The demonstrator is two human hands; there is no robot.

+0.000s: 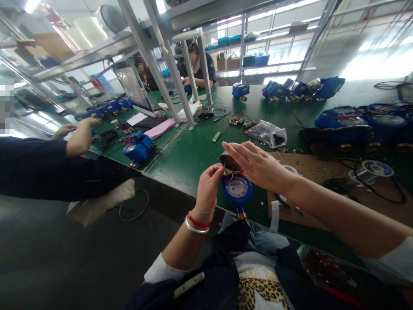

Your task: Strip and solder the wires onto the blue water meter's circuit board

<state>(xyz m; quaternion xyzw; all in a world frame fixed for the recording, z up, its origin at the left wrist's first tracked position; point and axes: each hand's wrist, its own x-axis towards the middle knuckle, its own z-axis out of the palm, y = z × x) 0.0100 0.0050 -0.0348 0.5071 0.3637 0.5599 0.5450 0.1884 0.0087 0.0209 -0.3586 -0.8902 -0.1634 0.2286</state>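
My left hand (209, 183) is pinched shut at the upper left of a blue water meter (237, 193), on what looks like a thin wire (223, 165). The meter lies face up near the bench edge, its round dial showing and its brass fitting toward me. My right hand (258, 165) reaches in from the right. Its fingers lie together over a round, grey-rimmed piece (226, 158) with a dark inside, tilted above the back of the meter. The right thumb and the wire ends are mostly hidden.
More blue meters (355, 125) stand at the right, others (287, 89) at the back. A plastic bag (267, 133), small green circuit board (216, 136), cardboard sheet (309, 202) and wire spool (371, 171) lie around. A co-worker's arm (79, 140) is at the left, beside another meter (138, 147).
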